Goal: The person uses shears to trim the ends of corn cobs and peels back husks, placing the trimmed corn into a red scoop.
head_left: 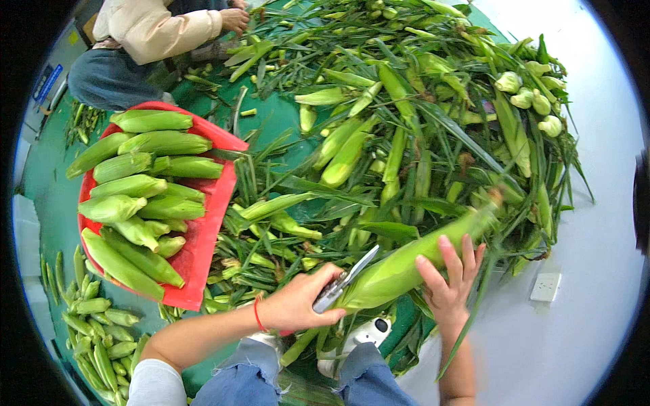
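My left hand (298, 301) grips a pair of metal scissors (344, 281) whose blades rest at the stalk end of a long green ear of corn (413, 257). A red band circles that wrist. My right hand (452, 277) holds the same ear from the right side, fingers spread over its husk. The ear lies slanted, its tip pointing up and to the right. My knees in blue jeans and a white shoe (365, 335) show just below the hands.
A red tray (206, 233) at left is stacked with trimmed green corn ears. A big heap of untrimmed corn and leaves (406, 122) covers the green mat ahead. More trimmed ears (95, 331) lie at lower left. Another person (149, 34) crouches at top left. White floor spreads right.
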### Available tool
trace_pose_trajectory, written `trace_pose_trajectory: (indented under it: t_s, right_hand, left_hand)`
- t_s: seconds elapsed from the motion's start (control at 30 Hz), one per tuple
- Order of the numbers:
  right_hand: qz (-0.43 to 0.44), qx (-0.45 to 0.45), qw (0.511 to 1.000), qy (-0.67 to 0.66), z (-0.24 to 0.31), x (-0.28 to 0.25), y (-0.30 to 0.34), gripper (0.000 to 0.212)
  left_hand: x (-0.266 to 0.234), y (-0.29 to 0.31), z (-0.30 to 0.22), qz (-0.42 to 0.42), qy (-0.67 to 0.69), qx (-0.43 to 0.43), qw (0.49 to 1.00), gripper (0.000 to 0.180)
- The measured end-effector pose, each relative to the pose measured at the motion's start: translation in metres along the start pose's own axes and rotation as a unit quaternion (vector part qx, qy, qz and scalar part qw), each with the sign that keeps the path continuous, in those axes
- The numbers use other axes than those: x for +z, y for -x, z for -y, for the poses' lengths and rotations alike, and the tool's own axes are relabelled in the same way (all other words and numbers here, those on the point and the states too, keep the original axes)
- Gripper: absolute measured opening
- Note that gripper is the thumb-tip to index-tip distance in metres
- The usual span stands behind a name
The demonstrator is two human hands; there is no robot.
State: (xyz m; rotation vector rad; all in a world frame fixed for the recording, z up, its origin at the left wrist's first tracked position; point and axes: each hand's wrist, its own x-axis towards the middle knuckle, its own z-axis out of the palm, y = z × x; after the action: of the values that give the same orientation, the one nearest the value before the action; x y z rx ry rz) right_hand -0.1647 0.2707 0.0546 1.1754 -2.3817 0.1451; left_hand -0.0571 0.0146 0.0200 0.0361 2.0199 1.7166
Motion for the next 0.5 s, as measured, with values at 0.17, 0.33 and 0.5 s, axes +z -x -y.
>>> trace_pose_trajectory:
  t_s: [0.17, 0.33, 0.5]
  right_hand:
    - [-0.086, 0.521, 0.640, -0.559, 0.069, 0.020, 0.094, 0.030]
    - [-0.055, 0.669, 0.183, -0.718, 0.080, 0.073, 0.065, 0.048]
    - [-0.195, 0.605, 0.267, -0.724, 0.060, 0.072, 0.069, 0.047]
  left_hand:
    - [0.049, -0.006, 0.005, -0.057, -0.036, 0.041, 0.997, 0.052]
    - [0.057, -0.006, 0.036, -0.081, -0.178, 0.139, 0.971, 0.050]
    - [0.050, -0.003, 0.044, -0.181, 0.132, -0.071, 0.972, 0.046]
